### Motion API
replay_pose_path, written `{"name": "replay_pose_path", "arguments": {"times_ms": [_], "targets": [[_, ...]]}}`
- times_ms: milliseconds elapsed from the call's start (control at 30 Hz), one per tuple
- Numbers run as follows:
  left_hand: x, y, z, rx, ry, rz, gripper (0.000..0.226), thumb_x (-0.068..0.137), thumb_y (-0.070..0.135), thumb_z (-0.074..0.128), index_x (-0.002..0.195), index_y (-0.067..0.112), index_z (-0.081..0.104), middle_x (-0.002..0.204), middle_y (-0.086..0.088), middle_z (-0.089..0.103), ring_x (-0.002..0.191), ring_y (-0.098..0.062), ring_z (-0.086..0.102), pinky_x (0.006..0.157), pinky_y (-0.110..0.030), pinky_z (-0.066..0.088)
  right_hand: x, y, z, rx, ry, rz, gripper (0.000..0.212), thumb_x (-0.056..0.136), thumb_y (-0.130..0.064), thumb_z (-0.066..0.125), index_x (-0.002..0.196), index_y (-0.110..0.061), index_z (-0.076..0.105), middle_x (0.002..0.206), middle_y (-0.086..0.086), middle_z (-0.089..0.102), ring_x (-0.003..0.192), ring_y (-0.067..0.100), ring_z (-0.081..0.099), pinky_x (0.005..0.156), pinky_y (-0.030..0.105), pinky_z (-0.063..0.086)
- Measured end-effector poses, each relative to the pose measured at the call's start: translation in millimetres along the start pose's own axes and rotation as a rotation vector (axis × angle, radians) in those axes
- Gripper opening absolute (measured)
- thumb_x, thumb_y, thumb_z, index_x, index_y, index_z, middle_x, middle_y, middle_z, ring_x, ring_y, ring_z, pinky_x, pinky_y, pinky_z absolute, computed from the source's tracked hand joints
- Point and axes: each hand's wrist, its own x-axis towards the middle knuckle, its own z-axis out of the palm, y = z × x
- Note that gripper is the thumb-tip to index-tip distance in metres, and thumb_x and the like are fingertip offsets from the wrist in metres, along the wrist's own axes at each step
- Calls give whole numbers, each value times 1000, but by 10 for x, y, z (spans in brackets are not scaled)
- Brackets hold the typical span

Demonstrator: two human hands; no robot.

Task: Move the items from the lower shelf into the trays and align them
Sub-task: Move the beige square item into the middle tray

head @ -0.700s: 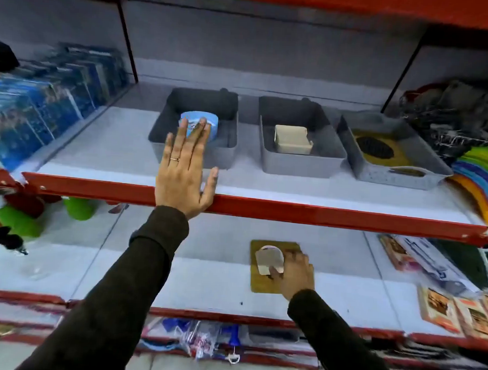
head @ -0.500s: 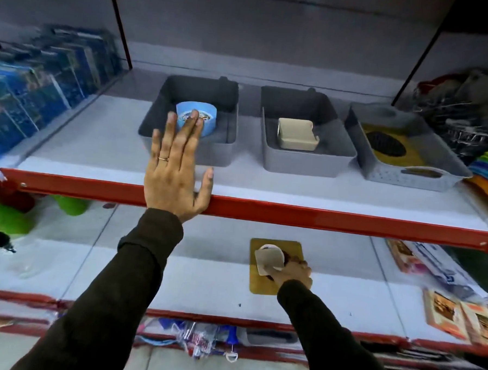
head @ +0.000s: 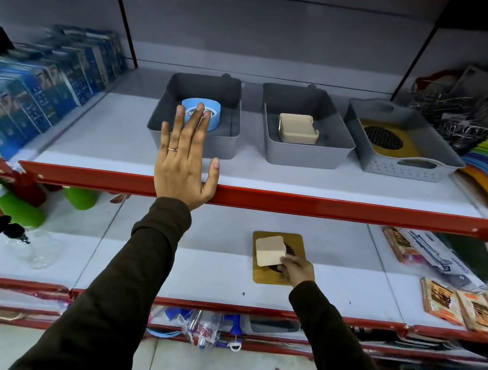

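beige and hard-looking, the small holder [head: 270,250] in the right hand [head: 297,269] is probably light, stiff plastic or wood, easy to lift with fingertips alone. its smooth faces could slip, so the sensible hold is across its narrow edges, as here. it is tilted up off the yellow mat [head: 279,257], which lies flat on the lower shelf [head: 176,266] with a dark perforated disc partly hidden under the hand. the mat looks thin and flat, so it would likely need an edge lifted before it can be taken.

the right grip is pressed onto the holder's lower right corner, thumb and fingers pinching it; how far the fingers wrap behind cannot be told. the left hand [head: 186,164] is spread flat, fingers together and thumb out, palm at the red shelf edge [head: 321,206], holding nothing. above, the middle tray [head: 306,157] already holds a matching beige holder, the left tray [head: 194,145] a blue round tub [head: 212,112], and the right tray [head: 407,170] another yellow mat.
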Motion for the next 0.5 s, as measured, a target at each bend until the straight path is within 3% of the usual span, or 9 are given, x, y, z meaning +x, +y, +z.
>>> {"name": "replay_pose_path", "arguments": {"times_ms": [167, 267, 500], "targets": [[-13, 17, -68, -12, -68, -20, 74, 92, 46, 36, 155, 13, 16, 163, -11, 18, 152, -32, 13, 124, -44, 2, -759, -123, -216, 174, -190, -103, 30, 82, -2, 70, 110, 9, 66, 110, 24, 69, 83, 30, 68, 57, 27, 60], [-19, 28, -110, -24, -116, -8, 75, 93, 45, 36, 155, 12, 13, 164, -12, 16, 152, -32, 12, 123, -48, 8, -1143, -255, -291, 214, -240, -217, 29, 82, -4, 71, 108, 7, 67, 107, 25, 71, 79, 24, 72, 61, 27, 60], [-59, 28, -167, -23, -175, -15, 78, 93, 45, 36, 156, 11, 7, 165, -10, 6, 153, -28, 3, 124, -42, 1, -1789, -992, -353, 379, -295, -481, 21, 79, 2, 72, 100, 3, 70, 85, 17, 76, 72, 23, 73, 67, 30, 62]]}}
